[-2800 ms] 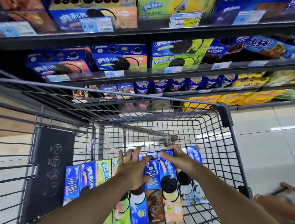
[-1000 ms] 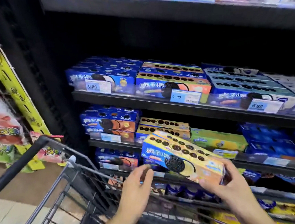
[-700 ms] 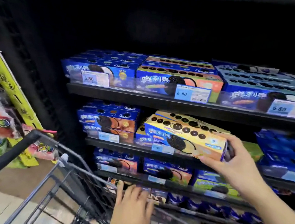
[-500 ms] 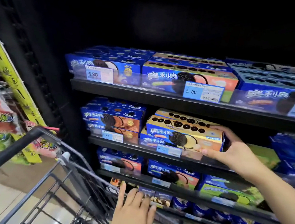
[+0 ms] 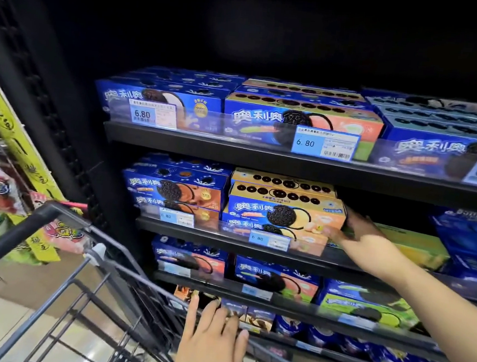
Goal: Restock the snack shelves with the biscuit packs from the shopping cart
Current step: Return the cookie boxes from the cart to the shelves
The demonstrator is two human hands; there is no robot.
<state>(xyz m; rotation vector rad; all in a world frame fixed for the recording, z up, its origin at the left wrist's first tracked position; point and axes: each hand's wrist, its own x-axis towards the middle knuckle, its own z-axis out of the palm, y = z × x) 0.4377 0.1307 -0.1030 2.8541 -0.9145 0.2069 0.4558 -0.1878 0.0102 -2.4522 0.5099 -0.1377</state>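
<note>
A second ago we held the biscuit pack [image 5: 283, 210] in the air in front of the middle shelf [image 5: 220, 241]. Half a second ago it was landing there slightly skewed. Now it sits square on that shelf, stacked on a matching pack [image 5: 245, 224] and behind the 6.80 price tag [image 5: 268, 239] on the shelf's lip. Its long axis runs left to right along the shelf edge. The printed front with the logo and the biscuit picture faces out towards us, the face with the row of dark biscuit rounds points up, and the logo end lies to the left. Blue packs [image 5: 173, 189] stand touching it on the left of the same shelf, and a green pack [image 5: 416, 245] lies on the shelf to its right. Our right hand [image 5: 370, 241] is at the pack's right end, its fingers [image 5: 354, 217] spread loosely up that end and the thumb along the lower front corner. The hand is blurred, so we cannot tell whether it still pinches the pack or only touches it. Our left hand [image 5: 211, 346], raised beside the pack a second ago, now lies flat and empty with straight fingers on the far rim of the shopping cart [image 5: 55, 216], below the middle shelf.
</note>
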